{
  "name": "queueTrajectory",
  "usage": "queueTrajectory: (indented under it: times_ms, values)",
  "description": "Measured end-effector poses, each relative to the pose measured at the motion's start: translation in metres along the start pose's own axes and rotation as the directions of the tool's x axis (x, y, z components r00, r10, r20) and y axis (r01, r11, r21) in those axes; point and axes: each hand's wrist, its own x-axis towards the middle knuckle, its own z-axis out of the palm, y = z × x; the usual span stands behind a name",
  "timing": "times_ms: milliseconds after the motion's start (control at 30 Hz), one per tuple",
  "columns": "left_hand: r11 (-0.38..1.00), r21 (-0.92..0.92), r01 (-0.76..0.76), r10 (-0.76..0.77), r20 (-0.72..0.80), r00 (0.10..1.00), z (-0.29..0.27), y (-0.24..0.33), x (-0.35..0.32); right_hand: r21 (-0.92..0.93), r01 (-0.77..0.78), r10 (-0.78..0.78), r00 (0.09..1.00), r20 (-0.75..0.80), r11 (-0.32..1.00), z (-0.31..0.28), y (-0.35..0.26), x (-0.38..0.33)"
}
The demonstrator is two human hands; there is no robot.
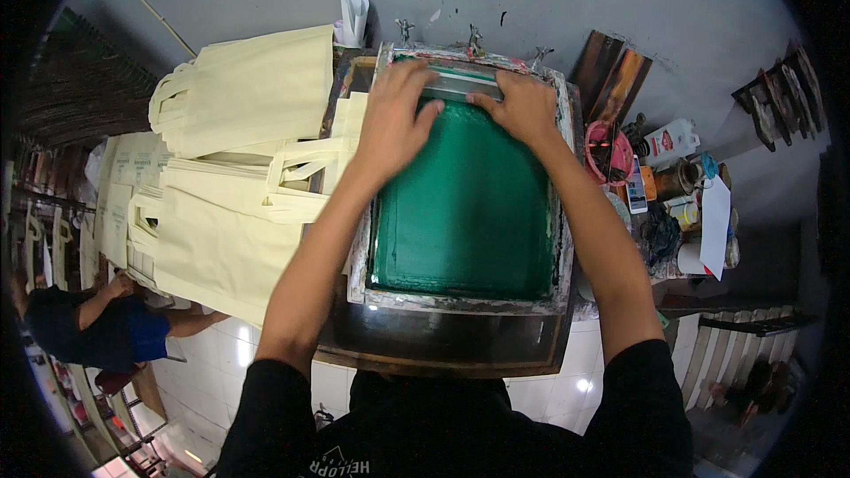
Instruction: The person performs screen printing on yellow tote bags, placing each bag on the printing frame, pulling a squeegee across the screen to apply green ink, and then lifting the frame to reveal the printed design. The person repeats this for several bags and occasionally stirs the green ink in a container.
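A screen printing frame [358, 270] with a paint-spattered white rim lies before me, its mesh [460, 204] coated green. At its far end, a squeegee [462, 86] runs crosswise over the mesh. My left hand [396, 115] grips the squeegee's left end, slightly blurred, with the thumb on the near side. Around its right end my right hand [524, 108] is closed, thumb also toward me. A cream fabric bag [352, 115] sticks out from under the frame's left side. What lies beneath the mesh is hidden.
Piles of cream bags [230, 221] lie left of the frame. Metal clamps [475, 39] stand along its far edge. On the right, a pink basket [609, 152], a white bottle [670, 140], a phone [636, 190] and several cans crowd a side table. Another person [93, 323] is at the far left.
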Motion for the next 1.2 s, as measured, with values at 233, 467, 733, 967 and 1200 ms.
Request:
queueTrajectory:
  times_ms: [233, 467, 733, 967, 1200]
  values:
    - [0.950, -0.090, 0.299, -0.233, 0.433, 0.871, 0.016, -0.026, 0.012, -0.011, -0.012, 0.012, 1.000, 0.006, 1.000, -0.014, -0.004, -0.028]
    - [0.933, -0.087, 0.348, -0.263, 0.496, 0.827, -0.015, 0.006, -0.015, 0.084, 0.000, -0.006, 0.997, 0.078, 0.996, -0.037, -0.023, -0.069]
    - [0.929, -0.063, 0.365, -0.266, 0.573, 0.775, -0.066, 0.059, -0.067, 0.107, 0.047, -0.045, 0.999, -0.020, 0.993, -0.061, -0.061, -0.147]
    - [0.923, -0.126, 0.364, -0.239, 0.552, 0.799, -0.109, 0.108, -0.121, 0.099, 0.045, -0.053, 0.996, 0.075, 0.994, -0.089, -0.094, -0.216]
    - [0.901, -0.243, 0.359, -0.228, 0.438, 0.869, -0.119, 0.110, -0.147, 0.080, 0.080, -0.080, 0.997, -0.003, 0.994, -0.090, -0.100, -0.221]
